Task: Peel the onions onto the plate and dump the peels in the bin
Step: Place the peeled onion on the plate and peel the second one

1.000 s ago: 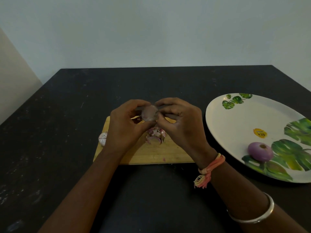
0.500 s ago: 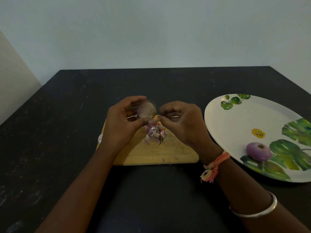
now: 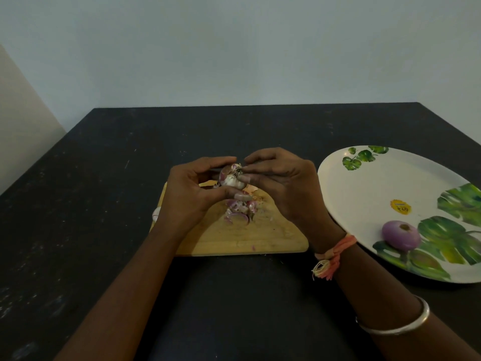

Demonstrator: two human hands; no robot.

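Across the lower view spreads one black table [image 3: 104, 204], scuffed with pale marks, against a plain wall. At three o'clock from the middle lies one large white plate [image 3: 377, 183] printed with green leaves, its right edge cut off by the frame. At the centre lies one wooden board [image 3: 260, 238], its far half hidden behind the two hands. The left hand [image 3: 187, 194] comes in from seven o'clock and grips one onion [image 3: 230, 178] above the board, thumb curled beneath it and fingers curled over its top. The right hand [image 3: 286, 188] comes in from five o'clock, and its thumb and fingertips pinch at the papery skin on the onion's upper right side; the other fingers are bent, and how tightly cannot be told. A second onion, the peeled onion [image 3: 400, 235], smooth and purple, sits on the plate at its five o'clock side, touching a printed leaf. Directly below the hands, one small heap of peels [image 3: 239, 212], pink and white, rests on the board, with a few scraps near it. At the board's nine o'clock edge a pale round thing [image 3: 156, 213] shows, mostly blocked by the left wrist; what it is cannot be told. The right forearm wears one silver bangle [image 3: 398, 327], and the wrist one pink thread band [image 3: 330, 256]. One yellow sticker [image 3: 400, 207] sits on the plate just above the peeled onion.
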